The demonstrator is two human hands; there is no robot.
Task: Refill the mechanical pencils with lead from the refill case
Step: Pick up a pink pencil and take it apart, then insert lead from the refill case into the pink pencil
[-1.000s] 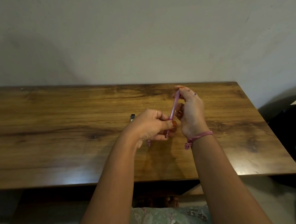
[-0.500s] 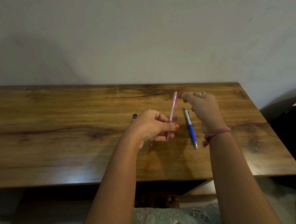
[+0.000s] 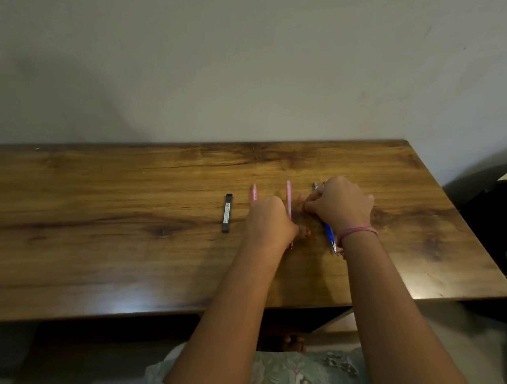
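Head view: a wooden table (image 3: 93, 240) fills the middle band of the frame below a plain wall. Just left of centre lies the black refill case (image 3: 227, 213), lengthwise away from the viewer and apart from both hands. To its right, the left hand (image 3: 269, 223) rests low on the table with its fingers curled around a pink mechanical pencil (image 3: 288, 198), whose upper end sticks out past the knuckles and whose tip shows just below the hand. A second pink pencil (image 3: 253, 192) peeks out at the hand's upper left, lying on the wood; whether the hand touches it cannot be told. Right of centre, the right hand (image 3: 342, 205), with a pink wrist cord (image 3: 356, 230), is bunched over a blue mechanical pencil (image 3: 329, 234) that lies on the table; the fingers are curled, but whether they pinch the pencil or something smaller cannot be told. The blue pencil's tip points toward the lower frame edge, its other end showing beyond the knuckles
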